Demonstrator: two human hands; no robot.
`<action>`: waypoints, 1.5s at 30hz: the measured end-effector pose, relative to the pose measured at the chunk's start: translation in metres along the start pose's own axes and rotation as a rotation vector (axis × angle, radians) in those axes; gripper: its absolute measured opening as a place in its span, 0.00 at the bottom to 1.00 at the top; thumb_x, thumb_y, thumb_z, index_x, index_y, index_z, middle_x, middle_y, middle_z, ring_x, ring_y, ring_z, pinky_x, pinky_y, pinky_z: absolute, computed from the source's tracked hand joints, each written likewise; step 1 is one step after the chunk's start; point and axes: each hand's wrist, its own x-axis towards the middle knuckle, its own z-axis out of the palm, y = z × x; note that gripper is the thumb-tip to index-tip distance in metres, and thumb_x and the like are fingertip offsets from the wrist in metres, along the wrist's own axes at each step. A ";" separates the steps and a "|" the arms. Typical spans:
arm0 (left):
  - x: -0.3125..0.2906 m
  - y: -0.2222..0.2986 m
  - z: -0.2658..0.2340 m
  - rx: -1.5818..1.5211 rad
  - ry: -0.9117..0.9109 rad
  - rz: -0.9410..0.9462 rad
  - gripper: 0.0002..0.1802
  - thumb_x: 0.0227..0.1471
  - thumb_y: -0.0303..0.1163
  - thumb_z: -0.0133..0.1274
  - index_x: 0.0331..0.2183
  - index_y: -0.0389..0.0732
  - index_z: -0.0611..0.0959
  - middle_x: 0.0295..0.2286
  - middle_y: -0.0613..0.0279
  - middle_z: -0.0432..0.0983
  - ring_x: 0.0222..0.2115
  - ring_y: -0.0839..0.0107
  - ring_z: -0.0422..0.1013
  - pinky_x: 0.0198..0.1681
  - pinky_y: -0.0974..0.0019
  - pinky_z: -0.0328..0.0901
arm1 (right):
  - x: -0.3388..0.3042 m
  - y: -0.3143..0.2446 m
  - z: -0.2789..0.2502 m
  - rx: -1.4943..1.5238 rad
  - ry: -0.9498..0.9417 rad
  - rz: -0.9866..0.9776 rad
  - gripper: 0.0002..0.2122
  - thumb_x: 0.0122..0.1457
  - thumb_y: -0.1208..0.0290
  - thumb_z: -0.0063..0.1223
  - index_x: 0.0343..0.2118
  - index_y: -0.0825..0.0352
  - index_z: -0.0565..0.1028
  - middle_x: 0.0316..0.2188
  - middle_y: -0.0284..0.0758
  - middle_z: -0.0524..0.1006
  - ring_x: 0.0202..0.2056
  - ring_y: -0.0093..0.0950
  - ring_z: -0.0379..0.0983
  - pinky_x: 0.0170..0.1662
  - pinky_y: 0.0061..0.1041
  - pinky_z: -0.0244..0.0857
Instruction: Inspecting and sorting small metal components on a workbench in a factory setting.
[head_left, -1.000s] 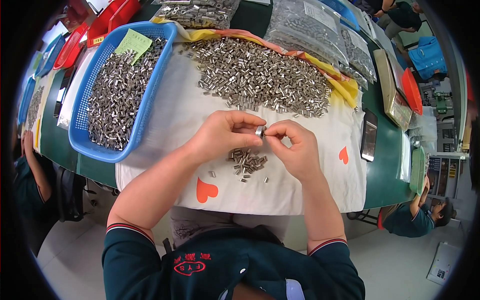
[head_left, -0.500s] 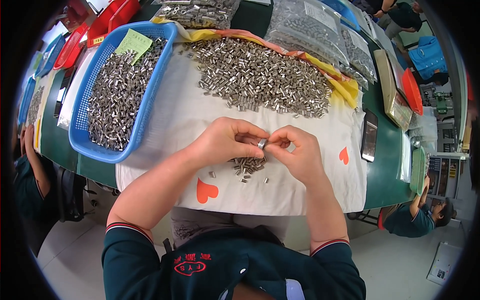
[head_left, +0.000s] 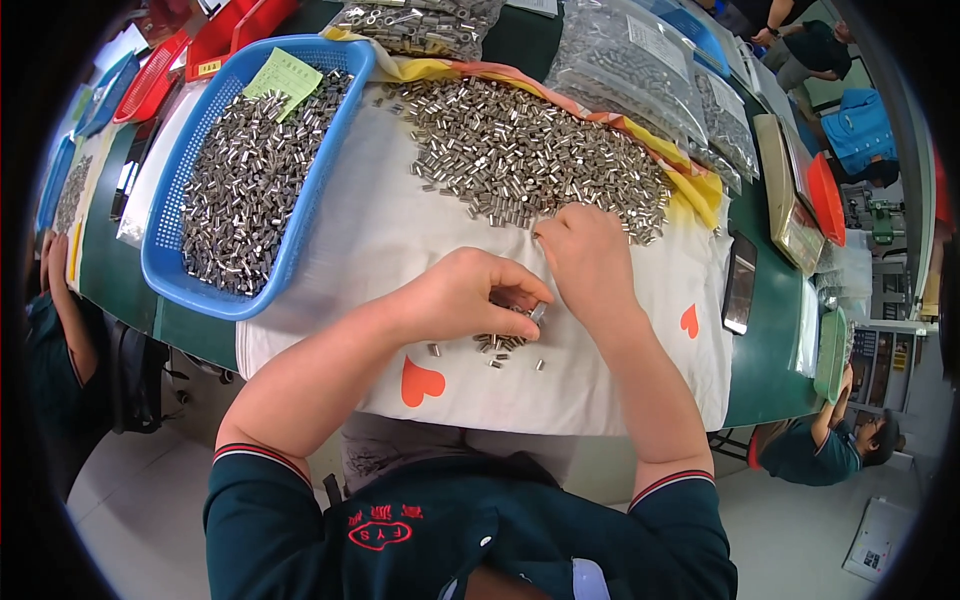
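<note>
My left hand (head_left: 462, 292) is closed, its thumb and forefinger pinching a small shiny metal piece (head_left: 538, 313) that looks ring-like. Beneath that hand lies a small heap of metal cylinders (head_left: 498, 343), partly hidden by the fingers, with a few loose ones beside it. My right hand (head_left: 592, 262) reaches to the near edge of a large pile of short metal cylinders (head_left: 530, 150) on the white cloth (head_left: 370, 210). Its fingers are bent together at the pile; whatever is between the fingertips is hidden.
At the left stands a blue basket (head_left: 165, 235) full of metal cylinders, with a green slip (head_left: 284, 82) on top. Clear bags of parts (head_left: 625, 75) lie behind the yellow-edged cloth. A phone (head_left: 739, 282) rests at the right. Other people (head_left: 835, 445) work around the table.
My right hand has left the left hand's fingertips and moved forward to the edge of the large pile. My left hand has come slightly nearer to me, still pinching the shiny piece.
</note>
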 end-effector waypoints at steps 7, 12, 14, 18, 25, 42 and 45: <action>0.007 -0.007 -0.003 -0.177 0.045 0.002 0.18 0.38 0.25 0.59 0.37 0.37 0.78 0.27 0.66 0.74 0.28 0.82 0.68 0.32 0.77 0.64 | -0.017 -0.008 -0.010 0.250 0.051 0.157 0.03 0.39 0.78 0.52 0.17 0.66 0.69 0.21 0.31 0.70 0.26 0.26 0.67 0.30 0.25 0.58; 0.013 -0.004 -0.005 -0.431 0.179 0.007 0.18 0.42 0.22 0.55 0.39 0.32 0.74 0.28 0.64 0.73 0.30 0.80 0.69 0.34 0.77 0.65 | -0.027 -0.012 -0.026 0.990 0.030 0.452 0.01 0.44 0.80 0.51 0.22 0.68 0.71 0.22 0.28 0.72 0.22 0.16 0.66 0.26 0.17 0.60; 0.009 -0.002 -0.004 -0.376 0.156 -0.002 0.18 0.42 0.23 0.55 0.39 0.32 0.74 0.28 0.64 0.73 0.29 0.80 0.69 0.34 0.77 0.65 | -0.028 -0.018 -0.028 0.992 0.050 0.428 0.02 0.43 0.80 0.51 0.21 0.69 0.71 0.21 0.28 0.71 0.23 0.18 0.66 0.27 0.18 0.61; 0.008 -0.006 -0.006 -0.358 0.155 -0.020 0.18 0.42 0.23 0.55 0.39 0.32 0.74 0.27 0.65 0.73 0.27 0.81 0.69 0.33 0.77 0.66 | -0.023 -0.021 -0.026 0.874 0.048 0.326 0.03 0.40 0.81 0.51 0.21 0.69 0.71 0.20 0.31 0.71 0.23 0.22 0.67 0.27 0.19 0.62; 0.007 -0.007 -0.001 -0.256 0.201 -0.048 0.18 0.42 0.22 0.55 0.39 0.33 0.75 0.26 0.65 0.73 0.27 0.81 0.69 0.32 0.77 0.66 | -0.026 -0.032 -0.021 0.323 0.267 0.042 0.06 0.37 0.80 0.52 0.20 0.65 0.69 0.19 0.33 0.70 0.23 0.31 0.67 0.25 0.26 0.63; 0.002 0.005 0.002 0.101 0.077 0.021 0.18 0.39 0.22 0.58 0.37 0.35 0.77 0.29 0.66 0.74 0.28 0.83 0.68 0.32 0.78 0.64 | -0.034 0.009 -0.042 0.968 -0.106 0.508 0.06 0.44 0.76 0.54 0.27 0.68 0.73 0.21 0.31 0.73 0.24 0.18 0.68 0.29 0.18 0.62; 0.003 0.003 0.002 0.146 -0.050 0.074 0.17 0.38 0.23 0.59 0.35 0.37 0.78 0.28 0.69 0.74 0.28 0.85 0.67 0.31 0.79 0.63 | -0.027 0.019 -0.042 0.560 0.003 0.619 0.05 0.46 0.75 0.51 0.27 0.67 0.74 0.23 0.35 0.73 0.24 0.27 0.69 0.29 0.22 0.63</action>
